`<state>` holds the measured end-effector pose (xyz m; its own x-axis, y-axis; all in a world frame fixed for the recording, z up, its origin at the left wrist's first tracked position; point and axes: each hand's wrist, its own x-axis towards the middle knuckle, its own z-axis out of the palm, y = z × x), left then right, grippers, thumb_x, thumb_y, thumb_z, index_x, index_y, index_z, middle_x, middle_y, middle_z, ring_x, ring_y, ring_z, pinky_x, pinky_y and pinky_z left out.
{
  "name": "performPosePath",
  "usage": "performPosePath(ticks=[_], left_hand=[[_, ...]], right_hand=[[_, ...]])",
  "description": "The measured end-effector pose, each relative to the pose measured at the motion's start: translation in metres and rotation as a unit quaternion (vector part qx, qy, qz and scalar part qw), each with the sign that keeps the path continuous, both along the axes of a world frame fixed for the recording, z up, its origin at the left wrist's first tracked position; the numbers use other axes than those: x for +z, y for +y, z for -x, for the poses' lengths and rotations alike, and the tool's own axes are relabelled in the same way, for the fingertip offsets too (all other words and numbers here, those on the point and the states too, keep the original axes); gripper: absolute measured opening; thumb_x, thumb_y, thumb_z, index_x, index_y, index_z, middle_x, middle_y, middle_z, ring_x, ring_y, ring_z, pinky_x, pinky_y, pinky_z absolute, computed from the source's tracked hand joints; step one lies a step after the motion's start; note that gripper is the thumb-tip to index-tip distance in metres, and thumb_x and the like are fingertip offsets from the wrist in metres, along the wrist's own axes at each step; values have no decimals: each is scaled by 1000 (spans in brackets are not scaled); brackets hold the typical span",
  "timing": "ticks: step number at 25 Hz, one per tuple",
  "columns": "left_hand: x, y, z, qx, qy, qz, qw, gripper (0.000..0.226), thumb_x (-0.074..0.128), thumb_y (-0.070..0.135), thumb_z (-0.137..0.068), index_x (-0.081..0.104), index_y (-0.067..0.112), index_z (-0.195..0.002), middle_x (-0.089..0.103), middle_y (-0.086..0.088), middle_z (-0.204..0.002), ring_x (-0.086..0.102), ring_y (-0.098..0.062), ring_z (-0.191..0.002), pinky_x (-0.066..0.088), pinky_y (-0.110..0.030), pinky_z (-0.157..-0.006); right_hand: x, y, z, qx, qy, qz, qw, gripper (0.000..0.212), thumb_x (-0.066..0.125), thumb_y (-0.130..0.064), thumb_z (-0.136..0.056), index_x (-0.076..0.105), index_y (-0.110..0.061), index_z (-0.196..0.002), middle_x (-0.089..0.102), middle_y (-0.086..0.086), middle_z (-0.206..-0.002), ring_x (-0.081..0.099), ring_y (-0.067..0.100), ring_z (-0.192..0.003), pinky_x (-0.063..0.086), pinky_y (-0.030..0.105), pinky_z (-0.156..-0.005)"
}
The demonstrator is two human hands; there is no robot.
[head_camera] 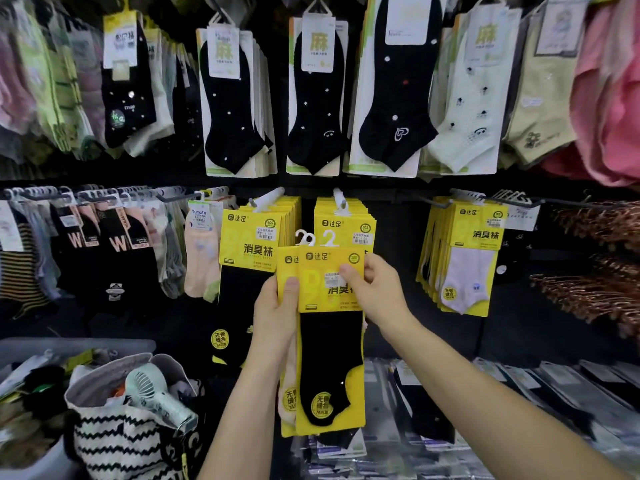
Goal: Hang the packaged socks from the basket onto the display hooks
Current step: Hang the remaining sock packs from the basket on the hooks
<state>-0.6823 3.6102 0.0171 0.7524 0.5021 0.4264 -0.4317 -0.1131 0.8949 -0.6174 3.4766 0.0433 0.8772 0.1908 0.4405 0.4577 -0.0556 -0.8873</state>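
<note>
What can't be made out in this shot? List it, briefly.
Head view only:
- Count of yellow sock packs held by the left hand and right hand: the front pack covers the rest.
- Price sticker print: too small, blurred, partly under the right thumb.
- Contents of the zigzag bag: hidden by the handheld fan and the bag's rim.
- Labels on socks at top left: blurred near the edge.

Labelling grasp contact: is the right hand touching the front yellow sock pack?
Touching. In the head view the right hand pinches the front sock pack: thumb on its yellow card, fingers behind its right edge.
</note>
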Motion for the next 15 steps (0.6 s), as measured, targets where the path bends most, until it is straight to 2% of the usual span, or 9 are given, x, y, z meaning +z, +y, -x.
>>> performPosePath(ticks=[1, 2, 6, 10, 13, 15], left_hand=[[-1, 3, 0, 15, 0, 4, 1000, 16, 45, 23, -98, 58, 31, -94, 66, 3, -101, 63, -15, -97, 51, -30, -81], [-2, 6, 1, 28, -1, 13, 1000, 17, 45, 21, -98, 58, 29, -93, 66, 3, -98, 63, -17, -95, 51, -32, -80], [-2, 19, 5, 55, -1, 43, 998, 15, 46, 22, -98, 60, 17, -102, 67, -6, -101, 64, -24, -94, 51, -40, -80], [-1, 29, 9, 60, -6, 40, 997, 18, 47, 22, -97, 60, 11, -103, 68, -12, -103, 64, -28, -94, 51, -46, -83], [-1, 30, 13, 70, -7, 19, 997, 15, 46, 20, -98, 59, 15, -95, 68, -11, -98, 63, -27, -90, 51, -42, -78], [-1, 33, 15, 77, -8, 15, 997, 16, 46, 21, -98, 59, 13, -95, 68, -10, -97, 63, -25, -89, 50, -39, -77]], right_hand=[[1, -2, 0, 13, 16, -27, 999, 1, 59, -21, -91, 58, -20, -91, 70, 0, -95, 68, 9, -82, 57, 27, -69], [3, -5, -2, 10, 25, -47, 999, 4, 57, -20, -92, 57, -23, -91, 70, -1, -95, 67, 8, -82, 57, 25, -69], [21, -11, -17, -75, 18, -99, 992, 9, 52, -18, -94, 54, -25, -89, 66, 4, -97, 64, 17, -90, 55, 33, -77], [34, 2, -30, -91, 9, -57, 994, 5, 53, -21, -94, 53, -22, -89, 66, 8, -98, 64, 25, -91, 55, 40, -81], [33, 11, -37, -119, 6, -4, 993, 11, 54, -24, -93, 54, -13, -95, 64, 6, -95, 61, 23, -84, 50, 33, -70], [31, 12, -39, -125, 10, -6, 992, 10, 54, -25, -93, 54, -16, -94, 64, 2, -93, 61, 19, -83, 48, 27, -64]])
